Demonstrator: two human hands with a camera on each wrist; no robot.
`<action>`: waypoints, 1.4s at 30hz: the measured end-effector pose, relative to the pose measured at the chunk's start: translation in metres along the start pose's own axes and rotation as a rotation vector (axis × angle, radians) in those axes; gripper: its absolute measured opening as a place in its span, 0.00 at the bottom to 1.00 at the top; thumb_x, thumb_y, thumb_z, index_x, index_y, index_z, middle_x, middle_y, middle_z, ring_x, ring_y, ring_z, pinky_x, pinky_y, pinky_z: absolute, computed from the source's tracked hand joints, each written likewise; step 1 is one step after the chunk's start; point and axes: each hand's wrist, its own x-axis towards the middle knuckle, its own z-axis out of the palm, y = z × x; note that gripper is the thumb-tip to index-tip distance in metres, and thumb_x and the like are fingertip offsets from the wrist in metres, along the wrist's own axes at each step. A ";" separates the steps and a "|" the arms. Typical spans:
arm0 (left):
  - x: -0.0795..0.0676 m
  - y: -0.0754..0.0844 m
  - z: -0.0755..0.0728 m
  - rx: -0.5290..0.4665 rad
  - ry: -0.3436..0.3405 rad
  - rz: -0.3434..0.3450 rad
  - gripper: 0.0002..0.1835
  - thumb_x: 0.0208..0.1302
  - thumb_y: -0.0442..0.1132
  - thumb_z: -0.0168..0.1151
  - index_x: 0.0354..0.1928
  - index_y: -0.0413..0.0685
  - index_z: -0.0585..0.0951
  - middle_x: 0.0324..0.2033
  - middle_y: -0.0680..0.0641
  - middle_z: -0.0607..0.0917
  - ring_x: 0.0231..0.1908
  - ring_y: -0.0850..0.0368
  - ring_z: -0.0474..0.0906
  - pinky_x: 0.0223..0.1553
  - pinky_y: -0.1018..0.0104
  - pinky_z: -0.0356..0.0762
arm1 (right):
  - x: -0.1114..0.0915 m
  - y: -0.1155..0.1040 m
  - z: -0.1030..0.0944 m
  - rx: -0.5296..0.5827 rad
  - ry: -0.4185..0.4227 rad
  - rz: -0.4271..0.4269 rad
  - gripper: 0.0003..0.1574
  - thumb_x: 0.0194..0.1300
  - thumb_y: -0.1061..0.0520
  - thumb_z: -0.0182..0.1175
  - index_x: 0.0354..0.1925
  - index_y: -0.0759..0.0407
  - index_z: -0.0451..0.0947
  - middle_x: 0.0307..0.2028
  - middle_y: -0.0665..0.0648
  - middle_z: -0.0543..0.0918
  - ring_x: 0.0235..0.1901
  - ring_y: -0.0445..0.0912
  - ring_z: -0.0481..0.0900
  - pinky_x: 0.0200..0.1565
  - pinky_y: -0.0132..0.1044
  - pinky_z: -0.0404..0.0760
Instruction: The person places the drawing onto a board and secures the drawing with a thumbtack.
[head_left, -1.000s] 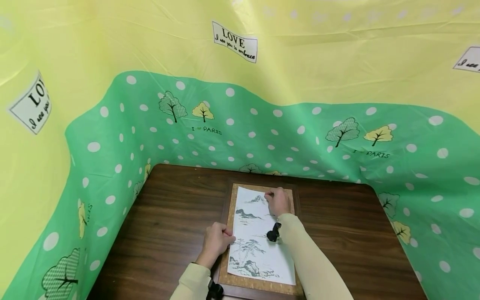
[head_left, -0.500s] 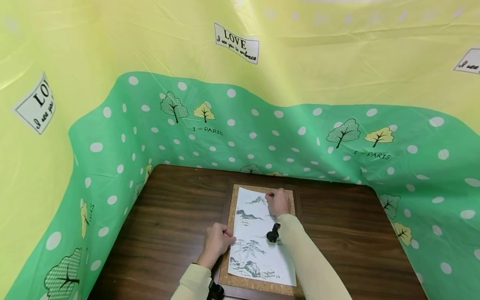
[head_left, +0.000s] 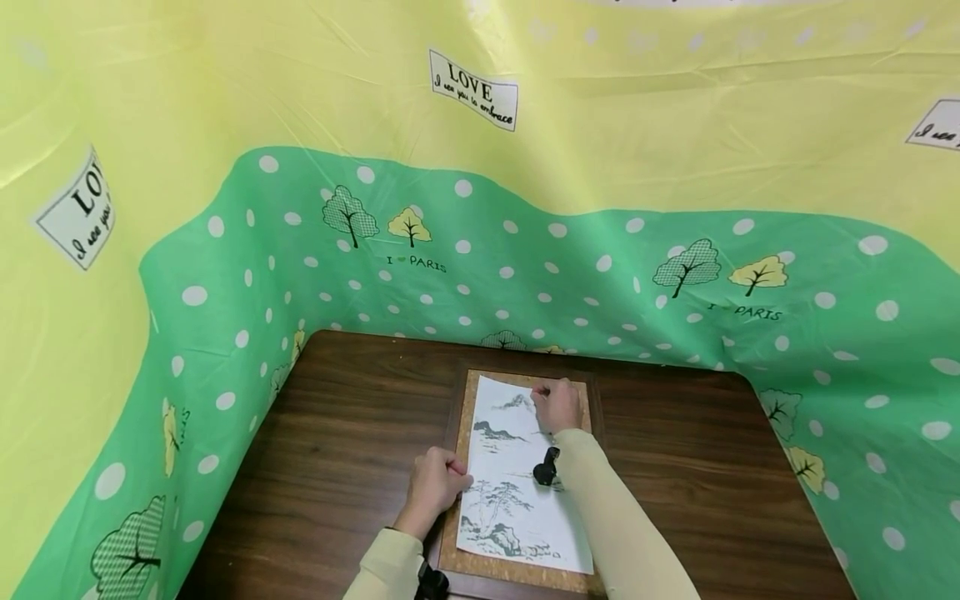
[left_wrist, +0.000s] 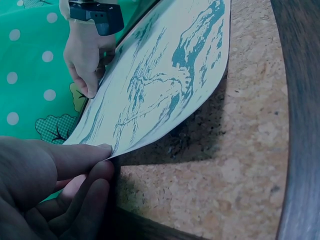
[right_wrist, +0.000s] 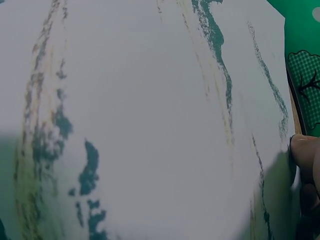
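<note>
A white sheet of paper (head_left: 517, 475) printed with an ink landscape of mountains and trees lies over a cork board (head_left: 517, 570). My left hand (head_left: 433, 485) pinches the paper's left edge between thumb and fingers. In the left wrist view that edge of the paper (left_wrist: 165, 85) curves up off the cork (left_wrist: 250, 125) and casts a shadow. At the far edge, towards the right, my right hand (head_left: 557, 405) pinches the paper. The right wrist view shows mostly the printed sheet (right_wrist: 160, 110), with the fingertips (right_wrist: 305, 150) at its right side.
The cork board has a dark wooden frame (head_left: 594, 400) and rests on a brown wood-grain table (head_left: 697, 475). A yellow and green patterned curtain (head_left: 480, 275) surrounds the table at the back and sides. Both wrists wear black cameras (head_left: 546, 468).
Both hands keep their grip on the paper in the same places. The head view has shifted very slightly; otherwise nothing visibly moves.
</note>
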 end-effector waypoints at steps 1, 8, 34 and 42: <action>0.000 0.000 0.000 0.001 0.001 0.002 0.13 0.52 0.32 0.79 0.19 0.51 0.83 0.16 0.57 0.80 0.17 0.62 0.74 0.22 0.65 0.75 | 0.000 0.000 0.000 0.002 0.000 0.002 0.05 0.70 0.57 0.69 0.36 0.54 0.90 0.39 0.57 0.87 0.44 0.57 0.83 0.47 0.58 0.78; 0.000 0.000 0.000 0.008 0.011 0.017 0.14 0.50 0.32 0.80 0.18 0.51 0.83 0.15 0.57 0.79 0.17 0.63 0.73 0.21 0.65 0.74 | 0.000 -0.002 -0.002 0.029 0.001 0.013 0.04 0.70 0.58 0.70 0.36 0.55 0.90 0.37 0.57 0.88 0.42 0.57 0.84 0.45 0.59 0.79; 0.000 0.000 0.001 0.012 0.015 0.010 0.14 0.49 0.31 0.80 0.18 0.52 0.82 0.15 0.58 0.80 0.18 0.63 0.74 0.23 0.65 0.74 | 0.006 -0.010 -0.005 0.096 -0.042 0.182 0.04 0.67 0.60 0.71 0.33 0.55 0.90 0.37 0.57 0.89 0.40 0.57 0.82 0.53 0.70 0.71; 0.000 0.000 0.000 0.010 0.018 0.010 0.15 0.50 0.31 0.80 0.18 0.51 0.82 0.15 0.58 0.79 0.18 0.63 0.73 0.21 0.66 0.73 | 0.008 -0.013 -0.007 0.104 -0.057 0.203 0.05 0.65 0.61 0.71 0.31 0.56 0.89 0.38 0.59 0.88 0.44 0.60 0.82 0.51 0.67 0.72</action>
